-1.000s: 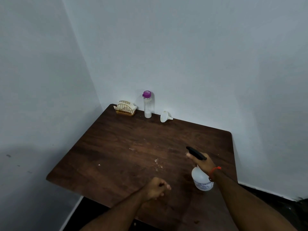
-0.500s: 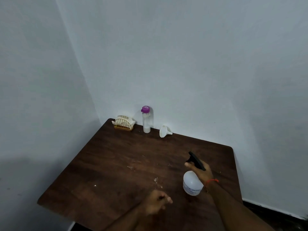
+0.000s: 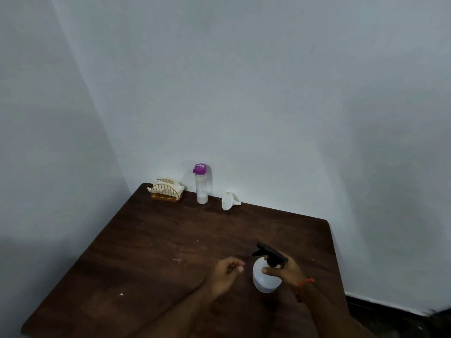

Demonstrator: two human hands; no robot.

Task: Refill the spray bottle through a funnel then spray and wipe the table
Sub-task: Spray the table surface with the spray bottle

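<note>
Since a moment ago, our left hand point(image 3: 225, 274) has come close beside the spray bottle point(image 3: 264, 276), fingers curled, holding nothing. Our right hand point(image 3: 284, 270) grips its neck under the black trigger head; its round translucent white body stands near right on the tabletop point(image 3: 151, 252).

Plain room corner: bare white walls point(image 3: 268, 93), dark wooden table point(image 3: 146, 252), napkin holder point(image 3: 166, 192).
</note>
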